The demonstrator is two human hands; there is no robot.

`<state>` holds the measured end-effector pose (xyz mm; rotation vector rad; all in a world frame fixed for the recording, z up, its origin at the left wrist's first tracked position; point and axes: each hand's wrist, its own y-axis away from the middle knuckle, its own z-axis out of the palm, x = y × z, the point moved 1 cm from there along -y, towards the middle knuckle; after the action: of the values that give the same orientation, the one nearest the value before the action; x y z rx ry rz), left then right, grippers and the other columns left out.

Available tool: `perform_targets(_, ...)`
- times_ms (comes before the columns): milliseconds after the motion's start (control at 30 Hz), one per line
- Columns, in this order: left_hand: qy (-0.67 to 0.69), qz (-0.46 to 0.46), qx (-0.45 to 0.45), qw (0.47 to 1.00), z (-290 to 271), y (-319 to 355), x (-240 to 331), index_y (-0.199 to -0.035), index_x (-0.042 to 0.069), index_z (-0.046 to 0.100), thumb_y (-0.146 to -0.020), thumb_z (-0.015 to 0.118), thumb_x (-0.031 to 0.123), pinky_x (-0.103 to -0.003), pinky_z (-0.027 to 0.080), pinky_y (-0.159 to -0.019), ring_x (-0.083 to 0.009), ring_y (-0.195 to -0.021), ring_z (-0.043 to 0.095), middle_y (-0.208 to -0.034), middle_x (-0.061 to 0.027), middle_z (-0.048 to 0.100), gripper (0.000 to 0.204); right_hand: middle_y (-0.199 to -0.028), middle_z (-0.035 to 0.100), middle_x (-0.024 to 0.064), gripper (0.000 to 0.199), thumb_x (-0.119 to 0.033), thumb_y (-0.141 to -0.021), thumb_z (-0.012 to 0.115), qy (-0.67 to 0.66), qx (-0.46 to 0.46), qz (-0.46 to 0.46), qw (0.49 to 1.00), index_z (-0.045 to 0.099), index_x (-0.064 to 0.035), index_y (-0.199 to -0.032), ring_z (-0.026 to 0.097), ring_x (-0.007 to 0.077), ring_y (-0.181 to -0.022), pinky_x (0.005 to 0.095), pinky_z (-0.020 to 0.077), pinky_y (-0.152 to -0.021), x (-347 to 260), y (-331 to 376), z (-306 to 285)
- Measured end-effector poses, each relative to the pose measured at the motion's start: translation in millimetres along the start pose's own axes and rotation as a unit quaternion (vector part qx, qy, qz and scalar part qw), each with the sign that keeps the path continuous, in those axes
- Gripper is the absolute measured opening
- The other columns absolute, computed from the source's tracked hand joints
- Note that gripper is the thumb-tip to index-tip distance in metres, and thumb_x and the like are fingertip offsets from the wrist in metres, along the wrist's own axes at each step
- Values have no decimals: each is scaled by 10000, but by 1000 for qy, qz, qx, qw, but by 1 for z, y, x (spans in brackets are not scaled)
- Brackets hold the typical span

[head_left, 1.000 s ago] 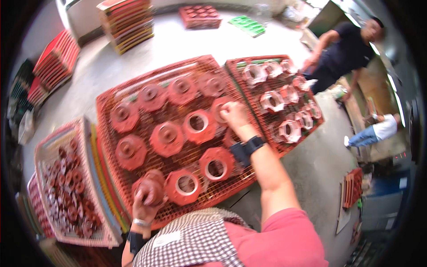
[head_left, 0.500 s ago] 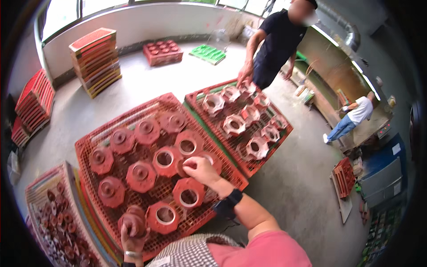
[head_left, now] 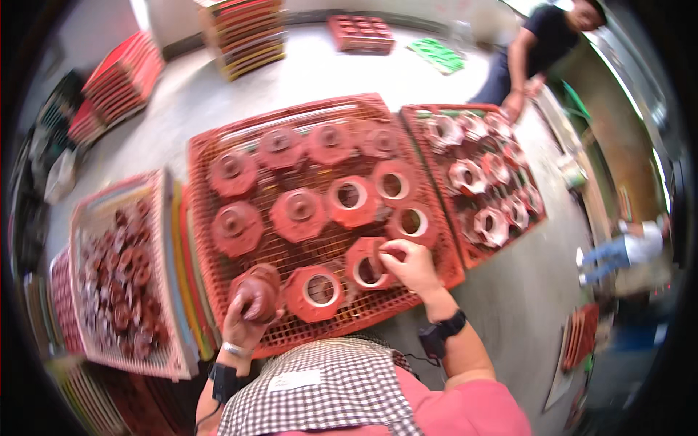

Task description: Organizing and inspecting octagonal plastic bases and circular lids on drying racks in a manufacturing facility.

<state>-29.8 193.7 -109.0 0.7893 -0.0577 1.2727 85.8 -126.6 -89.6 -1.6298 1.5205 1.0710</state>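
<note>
My left hand [head_left: 247, 323] is wrapped round a small stack of round, reddish-brown lids [head_left: 256, 287] at the near left corner of the red crate [head_left: 283, 258]. Between the fingertips of my right hand [head_left: 416, 267] is a round lid [head_left: 382, 252], seen nearly edge-on. It is tilted over a red octagonal piece [head_left: 360, 251] with a round, pale-rimmed opening, which the lid and fingers partly cover. Another open octagonal piece [head_left: 315, 293] lies between my hands. Farther back, several octagonal pieces carry knobbed lids, such as this lidded piece [head_left: 300, 211].
On my left, a pale crate [head_left: 163, 291] full of small brown parts tops a crate stack. A second red crate [head_left: 476, 256] with hollow faceted pieces adjoins mine at right. Beyond it a person [head_left: 542, 51] in dark clothing leans in. Crate stacks [head_left: 243, 36] stand behind.
The view has swung, shifting the crates rightward and uncovering more on the left. My right hand with its lid has moved from the middle openings to a nearer one. My left hand keeps its stack.
</note>
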Motion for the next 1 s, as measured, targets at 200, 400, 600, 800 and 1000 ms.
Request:
perform_targets(200,43,4,-60,997,-7,18,35,-1285,91,373,-814,629,291,-457,474,-883,-218,-1078,520,-1198,-73,500,572,-764,623,9,137,-29,-777,620,29,-36,23,999,639,22,-903,563,60,-688,206,463,-613,-77,4,-6)
perform_targets(400,80,146,-61,984,-55,60,103,-1250,53,408,-796,640,278,-418,520,-829,-200,-1033,555,-1151,-86,529,558,-779,524,24,113,103,-773,508,-72,-106,-109,986,537,36,-859,547,71,-625,176,447,-550,-175,-15,13)
perform_targets(600,124,260,-8,958,-142,106,188,-1216,46,470,-805,637,292,-472,524,-814,-276,-1097,539,-1169,-128,554,507,-830,555,49,163,132,-727,545,-14,-233,-157,960,571,53,-867,587,96,-727,207,485,-645,-281,-31,164)
perform_targets(800,119,336,89,930,-249,166,248,-1289,104,403,-809,632,359,-503,505,-795,-320,-1119,513,-1237,-141,502,590,-782,610,96,168,-63,-732,632,74,-292,-340,891,643,-19,-894,608,180,-708,265,485,-669,-331,-63,393)
perform_targets(1000,134,388,120,904,-305,225,261,-973,97,626,-836,608,320,-544,461,-858,-330,-1161,476,-1225,-143,520,263,-803,611,154,181,-218,-719,624,188,-217,-449,846,639,-65,-814,594,317,-789,389,475,-738,-320,-131,601)
